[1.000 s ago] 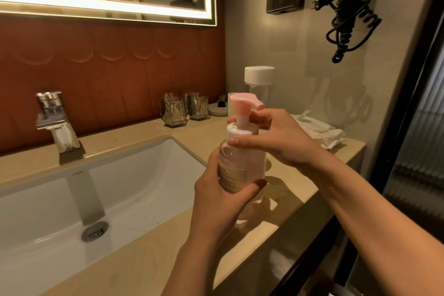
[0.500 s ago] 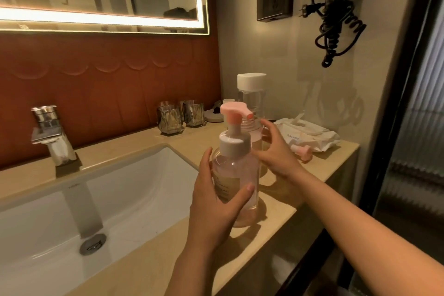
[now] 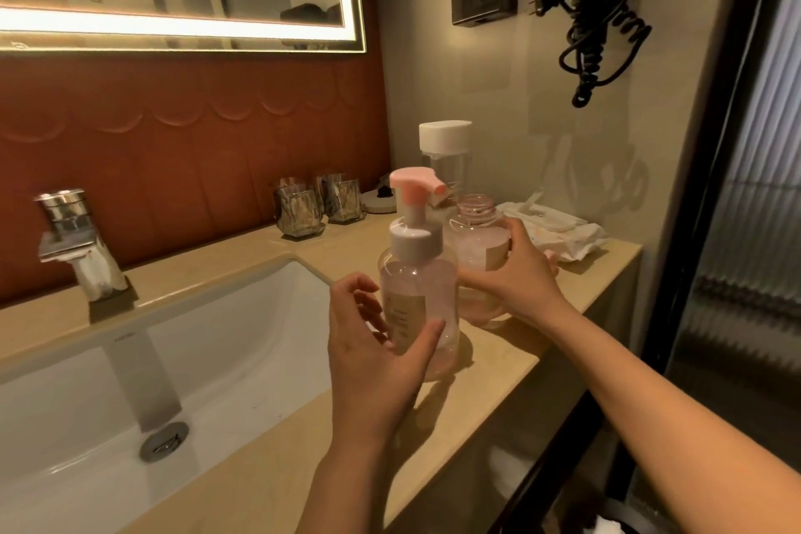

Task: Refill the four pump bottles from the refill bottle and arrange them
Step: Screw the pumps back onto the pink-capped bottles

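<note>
A clear pump bottle with a pink pump head and pink liquid stands on the beige counter near the front edge. My left hand cups its left side with fingers spread, thumb touching the label. Behind it stands a second clear bottle with its neck uncovered; my right hand grips its right side. A tall clear refill bottle with a white cap stands further back against the wall. A loose pink pump piece peeks out beyond my right hand.
A white sink basin with a chrome tap lies to the left. Two glass tumblers and a small dish stand at the back. A crumpled white packet lies at the right. A hairdryer cord hangs on the wall.
My left hand set the pink-pump bottle down on the counter and loosened its grip. My right hand left the pump head and took hold of the uncapped bottle behind.
</note>
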The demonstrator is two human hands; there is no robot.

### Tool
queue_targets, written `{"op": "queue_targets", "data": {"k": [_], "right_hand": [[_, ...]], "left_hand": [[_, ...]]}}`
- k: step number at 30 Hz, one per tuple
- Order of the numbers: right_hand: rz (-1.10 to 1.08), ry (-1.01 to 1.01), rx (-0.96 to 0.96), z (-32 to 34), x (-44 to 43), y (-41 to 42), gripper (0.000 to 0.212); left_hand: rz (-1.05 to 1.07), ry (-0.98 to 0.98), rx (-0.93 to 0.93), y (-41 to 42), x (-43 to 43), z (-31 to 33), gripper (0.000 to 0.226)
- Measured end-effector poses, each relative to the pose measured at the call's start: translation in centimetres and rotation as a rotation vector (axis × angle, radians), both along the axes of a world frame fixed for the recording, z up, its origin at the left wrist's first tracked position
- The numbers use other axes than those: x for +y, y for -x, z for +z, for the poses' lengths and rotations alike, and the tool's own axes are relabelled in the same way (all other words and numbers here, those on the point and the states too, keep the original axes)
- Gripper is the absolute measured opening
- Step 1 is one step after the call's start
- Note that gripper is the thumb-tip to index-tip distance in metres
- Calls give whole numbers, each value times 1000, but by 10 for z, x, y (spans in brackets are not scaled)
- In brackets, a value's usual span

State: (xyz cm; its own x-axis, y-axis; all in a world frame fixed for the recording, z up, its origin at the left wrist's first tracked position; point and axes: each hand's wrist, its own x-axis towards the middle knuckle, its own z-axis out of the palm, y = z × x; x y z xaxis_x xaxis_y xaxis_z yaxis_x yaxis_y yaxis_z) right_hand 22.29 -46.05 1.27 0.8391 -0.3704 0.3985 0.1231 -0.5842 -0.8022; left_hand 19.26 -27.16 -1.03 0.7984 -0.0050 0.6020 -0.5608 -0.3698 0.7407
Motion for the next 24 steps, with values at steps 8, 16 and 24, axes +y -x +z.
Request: {"op": "queue_targets", "data": {"k": [8,16,24], "right_hand": [[-79,36,-29,-6,-17,25,99],[-58,21,-43,-10,-7,44,96],[77,-21,-42,-10,14,60,77]], "left_hand": [[-59,-222,-118,-1,-3,-7,36],[-266,-420,85,6,-2,1,68],[-288,-315,137,0,-5,-3,107]]}}
